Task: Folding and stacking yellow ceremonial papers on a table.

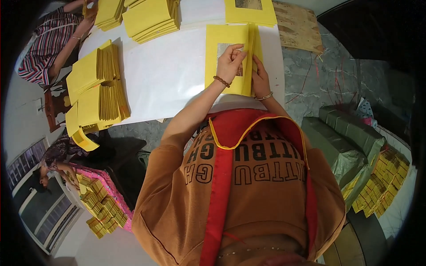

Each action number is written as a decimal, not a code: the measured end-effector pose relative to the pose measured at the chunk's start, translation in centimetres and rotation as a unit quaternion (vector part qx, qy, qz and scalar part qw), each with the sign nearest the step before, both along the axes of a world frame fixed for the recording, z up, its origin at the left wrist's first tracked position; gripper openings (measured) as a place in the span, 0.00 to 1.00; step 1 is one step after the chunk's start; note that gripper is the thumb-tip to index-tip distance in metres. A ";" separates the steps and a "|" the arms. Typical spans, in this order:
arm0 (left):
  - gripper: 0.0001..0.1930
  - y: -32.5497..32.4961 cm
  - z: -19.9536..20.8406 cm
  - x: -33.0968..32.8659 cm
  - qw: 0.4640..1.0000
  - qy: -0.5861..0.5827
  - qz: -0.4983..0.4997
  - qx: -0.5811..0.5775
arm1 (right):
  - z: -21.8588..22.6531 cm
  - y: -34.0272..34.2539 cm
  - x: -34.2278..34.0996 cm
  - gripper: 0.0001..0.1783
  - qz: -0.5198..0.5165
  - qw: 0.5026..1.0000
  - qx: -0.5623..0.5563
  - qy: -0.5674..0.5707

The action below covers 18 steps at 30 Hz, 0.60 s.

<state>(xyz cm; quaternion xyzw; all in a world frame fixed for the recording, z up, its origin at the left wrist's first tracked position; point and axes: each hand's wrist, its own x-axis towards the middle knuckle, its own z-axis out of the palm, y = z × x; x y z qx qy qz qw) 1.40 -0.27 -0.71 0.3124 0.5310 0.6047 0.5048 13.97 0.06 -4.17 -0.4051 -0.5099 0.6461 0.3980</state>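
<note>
In front of me, near the table's right edge, lies a stack of yellow folded paper sheets with a greyish printed patch. Its right part stands up in a fold. Over the patch is my left hand, its fingers curled and thumb drawn in; whatever they may hold is hidden. My right hand rests along the right side of the raised fold, fingers stretched out against the paper. Another yellow sheet with a similar patch lies just beyond the stack.
Piles of yellow folded paper line the white table's left side, with more piles at the far edge. A person in a striped top works at far left. Another person bends over bundled yellow packets. Green wrapped bales stand right.
</note>
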 end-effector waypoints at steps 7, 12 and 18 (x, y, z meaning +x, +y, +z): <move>0.14 -0.2 -0.1 -0.2 1.000 0.025 0.006 -0.015 | 0.7 -0.2 -0.1 0.25 -0.009 1.000 -0.013 -0.003; 0.12 0.2 -0.6 0.2 0.978 0.206 0.008 0.023 | 1.1 -0.3 0.0 0.25 0.004 1.000 -0.005 0.008; 0.17 0.3 -0.2 0.3 0.959 0.276 0.011 0.057 | 0.0 -0.3 0.1 0.25 -0.008 1.000 -0.001 -0.013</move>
